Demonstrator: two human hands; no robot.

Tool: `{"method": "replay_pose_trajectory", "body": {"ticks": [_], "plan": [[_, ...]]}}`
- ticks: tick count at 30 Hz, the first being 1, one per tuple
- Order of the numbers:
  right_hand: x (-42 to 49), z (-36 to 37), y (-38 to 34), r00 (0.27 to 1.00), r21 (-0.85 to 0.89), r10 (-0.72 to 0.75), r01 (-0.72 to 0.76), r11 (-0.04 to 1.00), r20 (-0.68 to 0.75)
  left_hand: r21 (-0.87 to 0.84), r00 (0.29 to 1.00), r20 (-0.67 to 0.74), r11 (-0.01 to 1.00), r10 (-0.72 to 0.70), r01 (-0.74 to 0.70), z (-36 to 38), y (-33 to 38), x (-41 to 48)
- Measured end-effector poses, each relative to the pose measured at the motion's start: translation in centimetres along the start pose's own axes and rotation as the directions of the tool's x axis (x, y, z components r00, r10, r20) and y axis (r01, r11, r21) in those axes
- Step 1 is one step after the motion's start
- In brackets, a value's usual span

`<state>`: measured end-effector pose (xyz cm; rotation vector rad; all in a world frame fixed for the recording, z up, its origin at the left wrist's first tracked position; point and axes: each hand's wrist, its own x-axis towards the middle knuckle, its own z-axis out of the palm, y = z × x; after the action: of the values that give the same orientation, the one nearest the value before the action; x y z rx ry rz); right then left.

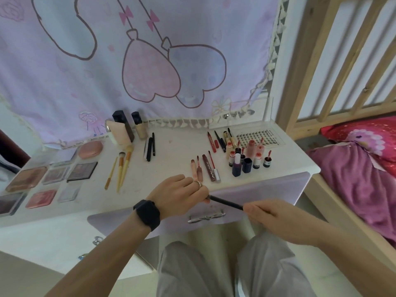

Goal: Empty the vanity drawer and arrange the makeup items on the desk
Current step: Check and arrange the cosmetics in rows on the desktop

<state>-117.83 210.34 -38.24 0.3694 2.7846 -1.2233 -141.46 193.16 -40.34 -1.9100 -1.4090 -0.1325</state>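
Head view shows the person sitting before the lilac drawer [267, 189], whose front is smooth and carries a bow-shaped metal handle [206, 217]; I cannot tell whether anything is inside it. Directly in front of the drawer, a thin black pencil [227, 203] is held level between both hands. The left hand [180, 194] pinches one end with curled fingers, and the right hand [267, 213] has its fingers closed around the other end. I think this two-ended grip is for checking or tightening the cap before the pencil is laid down. Above the drawer, on the white desk [171, 151], the makeup lies sorted by kind, probably so that each sort is easy to find. Glossy lip tubes [209, 168] lie just above the drawer, small round bottles [246, 165] stand above its right part, wooden-handled brushes [121, 168] lie up and left of it, and flat square palettes [81, 170] lie far to its left.
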Motion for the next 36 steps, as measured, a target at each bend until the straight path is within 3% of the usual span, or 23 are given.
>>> {"method": "replay_pose_trajectory", "body": {"ticks": [6,10,13,16,19,22,25,28,31,36], "plan": [[0.8,-1.5,-0.3,0.979,0.28,0.075,-0.127,0.952,0.188,0.028,0.998,0.059,0.999,-0.025,0.023,0.0,-0.8,0.7],[1.9,-1.4,-0.6,0.992,-0.048,0.091,-0.087,0.995,0.089,0.051,0.99,0.137,0.998,-0.046,0.039,-0.3,-0.6,1.3],[3.1,-0.4,-1.6,0.996,-0.069,0.09,-0.089,0.994,0.015,0.052,0.976,0.214,0.998,-0.033,0.022,-1.2,0.0,2.6],[4.4,0.6,-2.0,0.993,-0.09,-0.052,0.043,0.995,-0.108,0.03,0.963,0.268,1.0,-0.007,-0.001,-2.4,-0.9,2.7],[4.8,1.5,-2.2,0.95,-0.316,-0.25,0.183,0.931,-0.185,-0.036,0.927,0.372,0.997,-0.05,0.069,-3.2,-1.4,2.0],[4.1,0.0,-0.4,0.939,-0.576,-0.257,0.082,0.813,-0.229,-0.052,0.847,0.495,0.967,-0.193,0.251,-3.8,-2.0,-1.1],[3.0,-1.6,2.7,0.921,-0.585,-0.204,-0.032,0.81,-0.332,-0.047,0.847,0.48,0.957,-0.229,0.285,-4.7,-2.8,-4.3],[3.2,-0.7,2.2,0.912,-0.358,-0.124,-0.027,0.933,-0.391,-0.132,0.789,0.399,0.822,-0.468,0.554,-5.2,-2.5,-2.1],[3.7,0.0,0.5,0.899,-0.053,-0.046,0.026,0.998,-0.436,-0.21,0.605,0.435,0.579,-0.666,0.788,-4.1,-2.1,-0.1],[4.6,-0.7,-2.0,0.893,0.424,0.012,0.201,0.883,-0.449,-0.487,0.373,0.392,0.154,-0.841,0.86,-1.8,-1.5,0.6]]}}
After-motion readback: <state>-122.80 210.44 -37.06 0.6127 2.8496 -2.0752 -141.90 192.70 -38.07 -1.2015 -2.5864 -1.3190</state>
